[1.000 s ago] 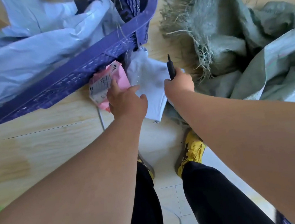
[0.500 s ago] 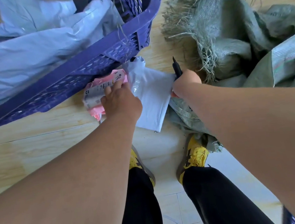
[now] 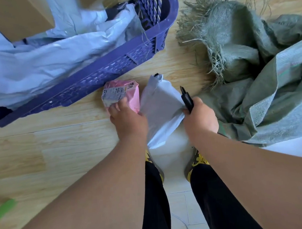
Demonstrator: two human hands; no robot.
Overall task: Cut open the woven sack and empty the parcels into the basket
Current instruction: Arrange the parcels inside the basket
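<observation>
My left hand (image 3: 128, 119) grips a pink parcel (image 3: 120, 94) with a white label, lifted just off the wooden floor. My right hand (image 3: 199, 119) holds a black cutter (image 3: 187, 99) pointing up and also pinches the edge of a white plastic parcel (image 3: 162, 111) that hangs between my hands. The purple basket (image 3: 107, 72) at upper left is full of white and grey mailers and a cardboard box (image 3: 16, 16). The cut-open green woven sack (image 3: 258, 75) lies crumpled on the right with frayed threads.
My yellow shoes (image 3: 197, 161) and black trousers stand on white tiles below the parcels. A green strip (image 3: 1, 211) lies at the lower left on the wood floor. A thin cable (image 3: 183, 227) loops on the tiles.
Both hands have closed on the parcels and raised them off the floor. The white parcel now hangs from my right hand, and the pink one is clear of the basket wall.
</observation>
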